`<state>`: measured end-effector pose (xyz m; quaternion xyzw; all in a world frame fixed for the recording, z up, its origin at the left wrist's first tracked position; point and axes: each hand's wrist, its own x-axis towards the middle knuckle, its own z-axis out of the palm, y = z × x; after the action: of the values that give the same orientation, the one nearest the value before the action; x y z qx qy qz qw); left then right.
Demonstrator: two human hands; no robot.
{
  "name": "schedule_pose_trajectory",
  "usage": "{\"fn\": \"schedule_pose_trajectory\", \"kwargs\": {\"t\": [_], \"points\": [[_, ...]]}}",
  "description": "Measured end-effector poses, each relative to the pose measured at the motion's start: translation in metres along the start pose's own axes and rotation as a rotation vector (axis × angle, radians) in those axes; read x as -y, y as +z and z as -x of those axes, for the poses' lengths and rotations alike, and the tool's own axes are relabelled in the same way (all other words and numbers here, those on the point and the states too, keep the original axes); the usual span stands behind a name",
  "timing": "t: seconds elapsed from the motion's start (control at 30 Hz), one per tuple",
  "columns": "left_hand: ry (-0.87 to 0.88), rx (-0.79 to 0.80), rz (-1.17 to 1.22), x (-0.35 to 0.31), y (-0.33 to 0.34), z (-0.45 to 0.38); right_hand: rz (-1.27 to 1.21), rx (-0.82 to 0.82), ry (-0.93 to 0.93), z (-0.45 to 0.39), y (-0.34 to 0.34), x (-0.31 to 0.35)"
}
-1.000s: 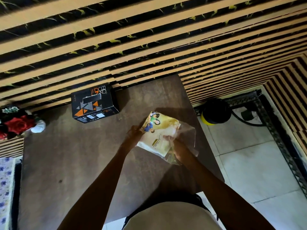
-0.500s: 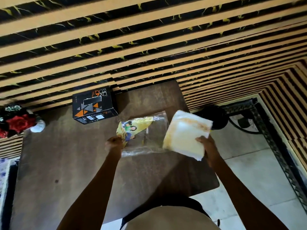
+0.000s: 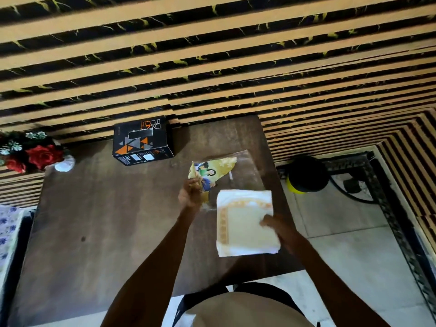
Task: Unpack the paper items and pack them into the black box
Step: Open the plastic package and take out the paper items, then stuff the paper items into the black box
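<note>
A white stack of paper napkins (image 3: 245,223) with an orange border is held over the right part of the brown table (image 3: 94,220); my right hand (image 3: 274,226) grips its right edge. My left hand (image 3: 191,194) pinches the clear plastic wrapper (image 3: 213,173), which has a yellow-green printed picture and hangs just beyond the stack. The black box (image 3: 142,142) with orange and grey triangles stands closed at the table's far edge, well left of and beyond both hands.
Red artificial flowers (image 3: 35,156) and a small white object (image 3: 64,164) sit at the table's far left. A black and yellow round object (image 3: 306,175) with a cable lies on the tiled floor to the right. A striped wall runs behind the table.
The napkin stack came out of the wrapper. My right hand has brought it down and closer to me, while my left hand keeps the empty wrapper near the middle.
</note>
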<state>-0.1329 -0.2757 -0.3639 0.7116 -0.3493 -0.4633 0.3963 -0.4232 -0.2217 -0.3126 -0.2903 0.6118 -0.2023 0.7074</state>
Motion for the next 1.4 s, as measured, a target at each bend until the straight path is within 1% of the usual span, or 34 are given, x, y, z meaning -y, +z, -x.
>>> {"fn": "schedule_pose_trajectory", "kwargs": {"t": [0.03,0.07,0.1,0.13,0.17,0.23,0.3,0.4,0.43,0.47,0.5,0.53,0.57,0.67,0.7,0.8,0.9,1.07,1.2,1.3,1.4], "points": [[0.050,0.048,-0.069,-0.001,0.003,-0.003,0.002,0.037,0.042,-0.008,0.001,-0.014],[0.017,0.131,-0.145,-0.006,0.005,-0.002,-0.006,0.054,0.071,-0.011,0.001,-0.023],[-0.087,0.200,-0.194,-0.005,0.009,-0.002,0.005,0.040,0.083,-0.012,0.004,-0.027],[-0.156,0.228,-0.284,-0.014,0.011,0.002,0.045,-0.003,0.071,-0.008,0.009,-0.025],[-0.135,0.214,-0.367,-0.017,0.012,0.005,0.102,-0.057,0.059,-0.006,0.012,-0.022],[0.010,0.176,-0.481,-0.017,0.014,0.008,0.193,-0.128,0.023,-0.010,0.014,-0.020],[0.083,0.086,-0.512,-0.020,0.013,0.011,0.311,-0.180,-0.081,-0.013,0.013,-0.018],[0.145,-0.102,-0.446,-0.016,0.009,0.019,0.488,-0.309,-0.218,-0.032,-0.001,-0.034],[0.151,-0.128,-0.400,-0.015,0.007,0.023,0.552,-0.382,-0.281,-0.030,-0.001,-0.030],[0.147,-0.127,-0.345,-0.013,0.006,0.027,0.601,-0.446,-0.331,-0.014,0.006,-0.011],[0.135,-0.091,-0.262,-0.010,0.003,0.033,0.615,-0.498,-0.367,0.001,0.015,0.006],[0.100,-0.043,-0.182,-0.007,0.000,0.041,0.619,-0.499,-0.410,0.006,0.020,0.017],[0.072,-0.005,-0.099,-0.005,-0.004,0.047,0.606,-0.437,-0.417,0.008,0.025,0.029],[0.029,0.012,0.030,-0.003,-0.017,0.057,0.460,-0.144,-0.334,-0.001,0.048,0.060],[0.027,0.013,0.057,-0.008,-0.020,0.059,0.406,-0.083,-0.283,-0.007,0.056,0.066],[0.032,-0.044,0.115,-0.026,-0.041,0.059,0.331,0.024,-0.223,-0.025,0.091,0.090],[0.019,-0.106,0.158,-0.042,-0.070,0.046,0.270,0.070,-0.189,-0.045,0.128,0.111],[-0.003,-0.243,0.144,-0.052,-0.126,0.008,0.273,0.084,-0.219,-0.075,0.192,0.143],[-0.029,-0.287,0.121,-0.061,-0.168,-0.034,0.329,0.091,-0.217,-0.105,0.238,0.172],[-0.020,-0.315,0.093,-0.059,-0.201,-0.077,0.335,-0.003,-0.234,-0.137,0.269,0.189],[0.037,-0.363,0.072,-0.059,-0.223,-0.116,0.435,-0.140,-0.290,-0.169,0.286,0.199]]}}
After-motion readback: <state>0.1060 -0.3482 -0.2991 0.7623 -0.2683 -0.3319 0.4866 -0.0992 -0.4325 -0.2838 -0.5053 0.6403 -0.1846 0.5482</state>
